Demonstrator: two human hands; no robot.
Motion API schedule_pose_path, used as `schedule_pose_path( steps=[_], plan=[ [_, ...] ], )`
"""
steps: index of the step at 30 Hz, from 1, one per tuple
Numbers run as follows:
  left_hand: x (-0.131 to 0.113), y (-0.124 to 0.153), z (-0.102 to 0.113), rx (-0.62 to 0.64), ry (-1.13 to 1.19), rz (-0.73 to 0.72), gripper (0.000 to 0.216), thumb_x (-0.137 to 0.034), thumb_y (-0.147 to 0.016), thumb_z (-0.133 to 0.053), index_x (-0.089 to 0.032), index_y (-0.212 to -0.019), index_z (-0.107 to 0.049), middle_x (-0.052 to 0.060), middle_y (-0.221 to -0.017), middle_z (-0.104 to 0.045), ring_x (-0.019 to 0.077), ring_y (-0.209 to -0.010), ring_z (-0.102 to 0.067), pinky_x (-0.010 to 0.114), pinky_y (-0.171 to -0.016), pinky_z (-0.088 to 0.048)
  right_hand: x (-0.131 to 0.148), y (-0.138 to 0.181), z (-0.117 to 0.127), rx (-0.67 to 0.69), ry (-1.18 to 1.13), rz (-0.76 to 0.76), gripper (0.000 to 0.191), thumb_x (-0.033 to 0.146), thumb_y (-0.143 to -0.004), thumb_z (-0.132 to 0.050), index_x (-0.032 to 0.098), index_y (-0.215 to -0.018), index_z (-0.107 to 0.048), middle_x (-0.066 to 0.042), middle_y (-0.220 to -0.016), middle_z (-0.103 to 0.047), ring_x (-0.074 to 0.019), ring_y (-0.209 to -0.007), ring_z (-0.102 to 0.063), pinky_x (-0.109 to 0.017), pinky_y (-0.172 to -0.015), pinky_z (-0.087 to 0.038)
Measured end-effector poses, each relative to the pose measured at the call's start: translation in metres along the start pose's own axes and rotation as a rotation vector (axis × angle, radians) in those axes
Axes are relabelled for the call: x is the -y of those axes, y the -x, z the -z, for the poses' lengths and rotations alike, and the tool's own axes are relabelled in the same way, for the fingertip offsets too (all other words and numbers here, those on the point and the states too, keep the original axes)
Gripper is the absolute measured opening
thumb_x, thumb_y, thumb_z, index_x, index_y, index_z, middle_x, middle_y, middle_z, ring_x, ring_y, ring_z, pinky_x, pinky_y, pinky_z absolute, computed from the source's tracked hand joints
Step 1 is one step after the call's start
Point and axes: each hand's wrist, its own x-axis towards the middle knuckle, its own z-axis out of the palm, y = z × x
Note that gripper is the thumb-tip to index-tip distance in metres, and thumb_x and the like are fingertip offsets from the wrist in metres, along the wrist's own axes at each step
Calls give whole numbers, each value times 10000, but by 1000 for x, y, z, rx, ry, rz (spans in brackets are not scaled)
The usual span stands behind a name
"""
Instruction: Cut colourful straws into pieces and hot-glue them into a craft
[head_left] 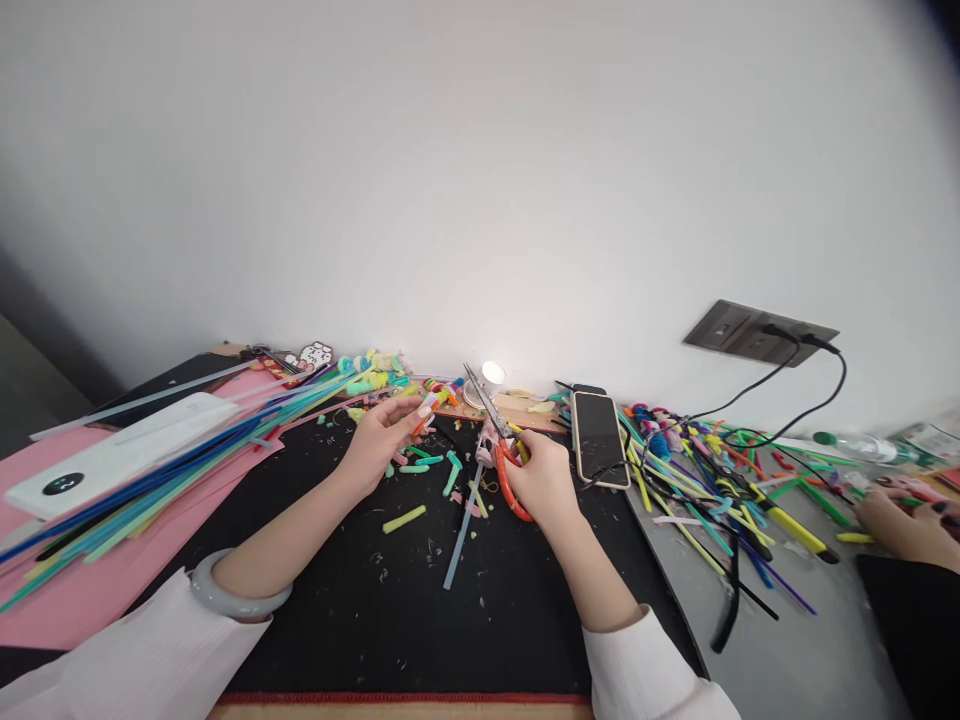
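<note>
A white wall (420, 180) bears a grey socket panel (750, 334).

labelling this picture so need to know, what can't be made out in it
All in the head view:
Colourful piece: whole shape, partly hidden by the left hand.
Scissors: part of the handle, covered by the right hand.
Co-worker's hand: what it holds, if anything, too blurred.
Dark sleeve: the rest, cut off by the right edge.
</note>
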Motion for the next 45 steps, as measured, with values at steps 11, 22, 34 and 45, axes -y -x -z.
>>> schedule_pose_path(
  steps=[11,22,34,45],
  plan=[
    [2,-3,4,-55,-65,-17,471,-425,-660,-775,-190,-1059,-691,101,-1189,-674,212,-758,-682,208,-334,-469,0,0,-6,6,-33,-14,256,380,-782,-586,213,-634,-462,10,-616,-532,-127,-553,-417,-246,-546,-297],
    [2,-1,1,-35,-45,-33,456,-454,-624,-799,-191,-930,-588,126,-1144,-681,313,-985,-704,156,-338,-455,2,4,-6,84,-30,33,266,430,-822,-553,232,-716,-410,15,-693,-543,-145,-610,-477,-249,-559,-311],
    [2,4,-5,-27,-147,-75,464,-519,-622,-800,-205,-840,-536,66,-885,-747,312,-929,-732,149,-320,-378,16,9,1,194,165,61,189,393,-835,-583,213,-890,-568,-42,-879,-658,-191,-772,-608,-260,-581,-291],
    [8,2,-2,-53,-232,-149,452,-552,-644,-785,-204,-765,-524,-27,-638,-585,151,-577,-593,172,-344,-405,14,11,-6,185,165,99,203,399,-811,-629,212,-790,-551,-26,-772,-641,-165,-678,-571,-251,-549,-240]
  ],
)
